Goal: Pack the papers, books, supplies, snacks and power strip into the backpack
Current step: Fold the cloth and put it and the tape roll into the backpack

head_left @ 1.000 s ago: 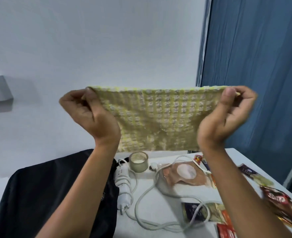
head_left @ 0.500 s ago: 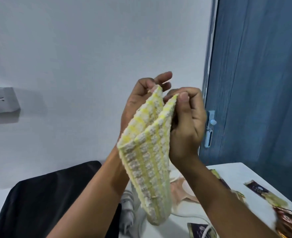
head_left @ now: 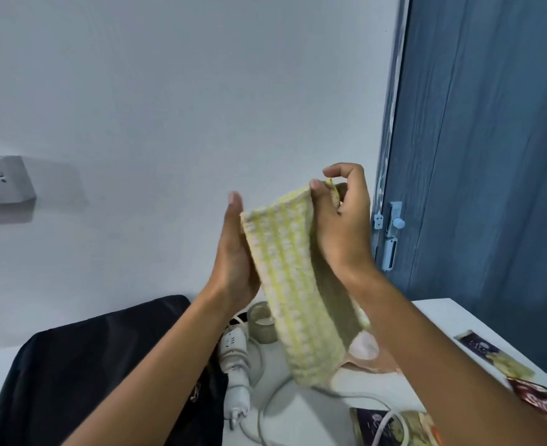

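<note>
Fingers of the right hand [head_left: 343, 226] pinch the folded cloth [head_left: 294, 291] at its top; the left hand [head_left: 233, 252], fingers straight, presses flat against it.

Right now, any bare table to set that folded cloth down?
One bare patch: far right corner of the table, beyond the snack packets. Crowded below the yellow cloth: power strip, its cable, glass jar; backpack fills the left.
</note>
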Demonstrator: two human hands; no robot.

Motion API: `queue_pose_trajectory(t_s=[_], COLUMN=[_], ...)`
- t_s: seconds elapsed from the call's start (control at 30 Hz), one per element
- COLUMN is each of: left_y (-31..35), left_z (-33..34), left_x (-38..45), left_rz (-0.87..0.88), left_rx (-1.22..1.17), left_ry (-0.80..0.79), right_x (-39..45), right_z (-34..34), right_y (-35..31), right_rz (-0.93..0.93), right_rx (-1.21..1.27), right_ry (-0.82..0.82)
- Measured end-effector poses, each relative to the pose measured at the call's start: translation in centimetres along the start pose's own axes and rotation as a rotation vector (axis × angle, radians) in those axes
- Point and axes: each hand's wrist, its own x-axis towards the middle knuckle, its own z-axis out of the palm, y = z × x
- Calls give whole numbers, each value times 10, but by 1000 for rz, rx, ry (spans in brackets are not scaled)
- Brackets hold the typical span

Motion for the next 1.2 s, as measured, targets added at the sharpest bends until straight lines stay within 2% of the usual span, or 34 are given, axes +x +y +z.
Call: queue_pose_trajectory(t_s=[0.1, 0.2, 0.3, 0.37, 0.43, 0.5, 0.57, 0.7, 0.77, 0.87, 0.93, 1.03, 1.13, 1.2], left_y=[-22, -43, -40, -35, -31, -28, -28, -31, -33, -38, -39, -37, -26, -19], left_z=[-13, -25, -29, -32, -33, -36, -40, -48, -50, -55, -57, -61, -67, -69], left_x=[-12, -18, -18, -18, -19, -20, -23, -25, -27, -28, -27, -23, -20, -20], left_rz=[-69, -93, -145, -200, -237, -252, -261, -254, -229, -151, -96, -80, -198, -285], left_rx=[68, 203, 77, -56, -84, -68, -79, -63, -40, 168, 324, 491, 382, 364], left_ry=[-138, -30, 33, 59, 108, 157, 181, 253, 311, 395, 400, 376, 253, 123], right_x=[9, 11, 8, 1, -13, -31, -43, -52, -54, -59, -60, -61, -62, -62], right_z=[-5, -8, -10, -12, -16, -22, -24, -21, -16, -14, -15, -17, -19, -21], right_y=[20, 34, 42, 49, 57, 59, 63, 65, 65, 65, 65, 64, 65, 66], right_rz=[271, 533, 728, 901, 1059, 1136, 1135, 1055, 965, 769, 703, 737, 723, 596], right_rx=[9, 147, 307, 438, 503, 560, 581, 519, 347, 121, 136, 274, 137, -21], right_ry=[-1, -12, 5, -163, -412, -572, -594, -426, -324, -178, -194, -333, -425, -441])
